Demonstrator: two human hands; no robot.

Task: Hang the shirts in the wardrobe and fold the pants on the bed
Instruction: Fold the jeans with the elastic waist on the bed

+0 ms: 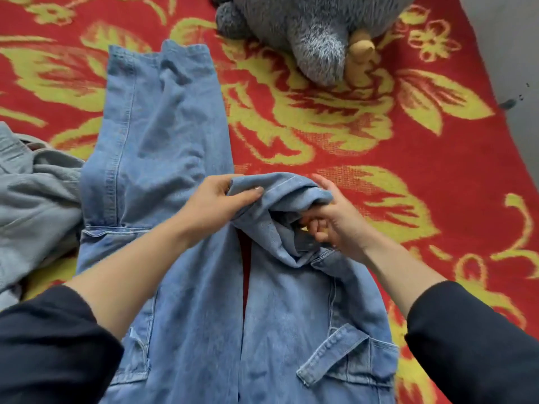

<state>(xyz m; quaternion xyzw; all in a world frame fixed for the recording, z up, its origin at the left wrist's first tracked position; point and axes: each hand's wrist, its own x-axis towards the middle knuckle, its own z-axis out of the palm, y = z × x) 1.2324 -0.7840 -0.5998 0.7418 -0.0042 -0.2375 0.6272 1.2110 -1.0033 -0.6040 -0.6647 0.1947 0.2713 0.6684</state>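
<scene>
Light blue jeans [163,147] lie spread on the bed, waist towards me and legs pointing away. The left leg stretches flat towards the far side. The right leg is bunched and folded back near the middle. My left hand [217,201] pinches the hem of that bunched leg between thumb and fingers. My right hand [332,217] grips the same bunch from the right, fingers curled into the cloth. A gap between the two legs shows the blanket beneath.
A red blanket with yellow flowers [379,147] covers the bed. A grey plush toy [306,27] sits at the far edge. A grey garment [32,199] lies crumpled at the left. Grey floor [513,68] runs along the bed's right side.
</scene>
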